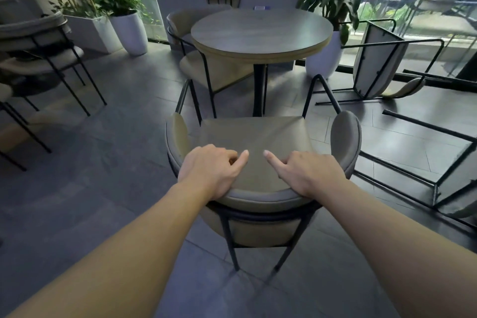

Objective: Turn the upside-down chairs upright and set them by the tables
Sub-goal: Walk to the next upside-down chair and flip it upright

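A beige padded chair [258, 134] with black metal legs stands upright in front of me, facing the round wooden table [260, 33]. My left hand [211, 170] and my right hand [307, 173] both grip the top of its curved backrest, index fingers pointing inward over the seat. A second chair [374, 59] lies tipped over on the floor right of the table, its white underside and legs showing. Another overturned chair's black legs [426, 162] stick out at the right edge. A further upright chair [196, 59] sits behind the table on the left.
Upright chairs [38, 51] stand at the left edge. White planters [131, 31] with plants sit by the far wall, and one more planter [325, 57] is behind the table. Glass wall on the right. Grey tiled floor [116, 137] stretches to the left.
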